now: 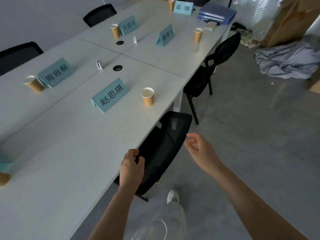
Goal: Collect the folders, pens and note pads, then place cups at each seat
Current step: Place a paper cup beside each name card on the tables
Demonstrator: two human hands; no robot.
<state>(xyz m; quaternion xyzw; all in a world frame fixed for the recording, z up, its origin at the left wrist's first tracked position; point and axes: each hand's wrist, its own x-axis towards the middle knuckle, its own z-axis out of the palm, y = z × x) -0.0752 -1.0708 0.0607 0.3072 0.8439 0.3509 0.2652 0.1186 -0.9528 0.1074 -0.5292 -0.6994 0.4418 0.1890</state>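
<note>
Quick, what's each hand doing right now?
Left hand: gripping the top edge of the black chair.
Right hand: loosely curled, holding nothing.

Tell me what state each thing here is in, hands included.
Left hand: gripping the near chair backrest.
Right hand: loosely curled, holding nothing.
Near chair: tucked against the table.
Nearest cup: upright, looks empty.
Folders: stacked at the far end.
Name cards: standing.

Six paper cups (147, 96), five name cards (110, 95), four chairs (162, 153), perhaps two folders (216, 13).
</note>
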